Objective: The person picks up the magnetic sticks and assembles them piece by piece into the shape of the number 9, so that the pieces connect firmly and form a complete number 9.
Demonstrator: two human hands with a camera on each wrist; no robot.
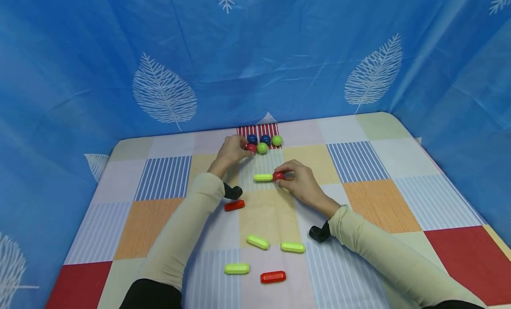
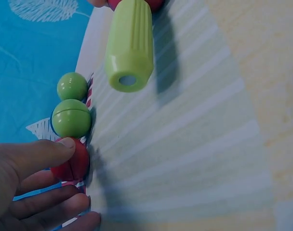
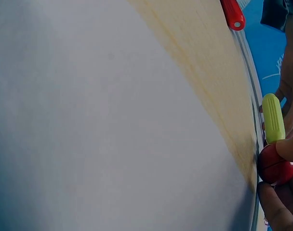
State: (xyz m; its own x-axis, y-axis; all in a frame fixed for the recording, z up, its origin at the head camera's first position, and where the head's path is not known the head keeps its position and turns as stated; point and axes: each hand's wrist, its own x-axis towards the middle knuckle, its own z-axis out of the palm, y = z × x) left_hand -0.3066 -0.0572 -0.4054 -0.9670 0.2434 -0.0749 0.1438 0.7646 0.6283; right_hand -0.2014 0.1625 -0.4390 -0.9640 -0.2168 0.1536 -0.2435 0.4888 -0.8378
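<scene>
At the back of the cloth, my left hand (image 1: 233,150) pinches a red ball (image 2: 76,161) between thumb and fingers. That ball sits at the left end of a small cluster, beside a green ball (image 1: 262,148). Two dark blue balls (image 1: 265,139) and another green ball (image 1: 277,140) are behind and to the right. Nearer the middle, my right hand (image 1: 298,179) grips a second red ball (image 1: 278,176). A yellow-green stick (image 1: 263,177) extends leftward from this ball, end against it. In the left wrist view its free end shows a round grey spot.
A red stick (image 1: 234,205) lies by the left forearm. Closer to the front are several yellow-green sticks (image 1: 292,247) and another red stick (image 1: 273,277). The patchwork cloth (image 1: 369,211) covers the table, and a blue leaf-print curtain (image 1: 271,56) hangs behind it.
</scene>
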